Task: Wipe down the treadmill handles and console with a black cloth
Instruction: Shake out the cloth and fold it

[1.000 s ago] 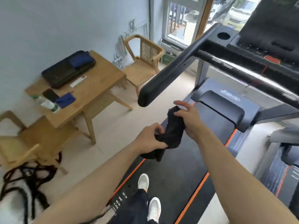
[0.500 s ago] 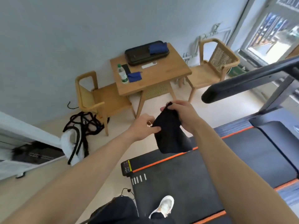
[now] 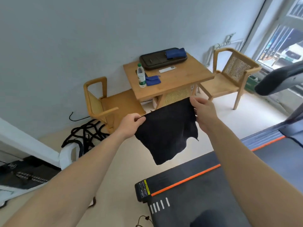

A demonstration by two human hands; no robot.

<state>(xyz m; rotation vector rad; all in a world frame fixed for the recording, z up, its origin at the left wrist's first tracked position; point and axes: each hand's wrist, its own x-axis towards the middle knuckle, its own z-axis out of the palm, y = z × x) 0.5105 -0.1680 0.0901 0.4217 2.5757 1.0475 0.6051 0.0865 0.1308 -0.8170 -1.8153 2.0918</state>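
Holds the black cloth [image 3: 167, 128] spread open in the air, pinching one top corner in the left hand [image 3: 131, 123] and the other in the right hand [image 3: 203, 112], both with fingers curled onto the fabric, and lets the lower part hang free above the floor, just off the end of the treadmill deck [image 3: 196, 194]. Looks like preparation rather than wiping: opening out or refolding the cloth, with no handle or console touched yet. Faces away from the machine, toward a wooden table [image 3: 180, 82]; shows only the rounded tip of one treadmill handle [image 3: 275, 81] at the right edge, well apart from the cloth, and nothing of the console. Probably calls next for gathering the cloth into one palm, turning right, and wrapping it round that tip to run along the bar. Leaves open air between cloth and handle, with nothing in the way. Needs some care at the deck's orange-striped edge [image 3: 185, 179] below, and around the tangle of black ropes [image 3: 85, 135] on the floor to the left.
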